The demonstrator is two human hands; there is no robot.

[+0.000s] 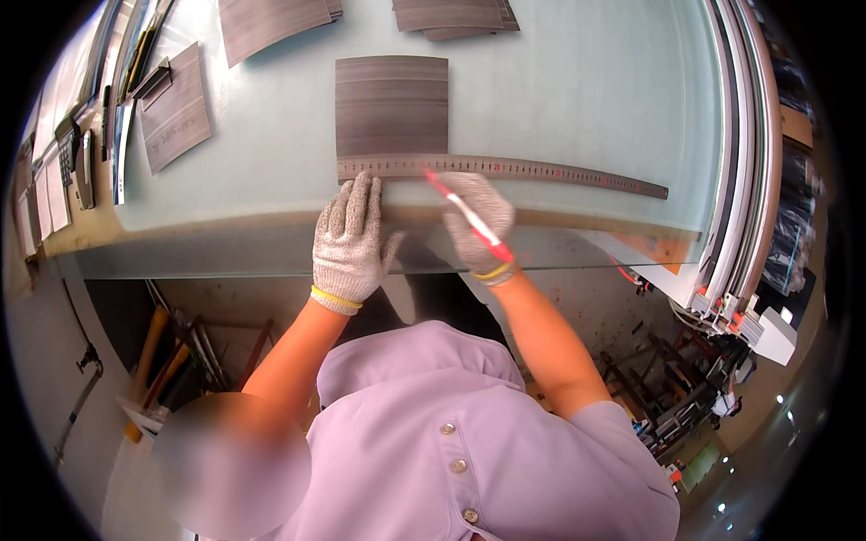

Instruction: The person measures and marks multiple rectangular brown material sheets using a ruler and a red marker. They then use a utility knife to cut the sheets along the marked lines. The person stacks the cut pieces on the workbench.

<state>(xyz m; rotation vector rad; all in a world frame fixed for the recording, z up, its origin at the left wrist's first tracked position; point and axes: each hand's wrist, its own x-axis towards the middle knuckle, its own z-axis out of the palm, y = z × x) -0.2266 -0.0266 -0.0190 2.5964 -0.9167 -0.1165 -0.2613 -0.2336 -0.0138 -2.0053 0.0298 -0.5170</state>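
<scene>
A brown, streaked rectangular sheet (391, 104) lies flat on the glass tabletop (577, 99). Across its near edge rests a long steel ruler (541, 169), which reaches well past the sheet to the right. My left hand (349, 236), in a knitted grey glove, lies with fingers stretched out and their tips on the ruler's left part. In my gloved right hand (478, 216) is a red and white pen (469, 215), its tip at the ruler near the sheet's lower right. The sheet's near edge is partly hidden by the ruler.
More brown sheets (271, 27) lie stacked at the far left, with another stack (456, 16) at the far middle. A marked sheet (177, 113) carries a small dark angled piece. A utility knife (86, 169) sits by the left edge. White rails (744, 135) border the table's right side.
</scene>
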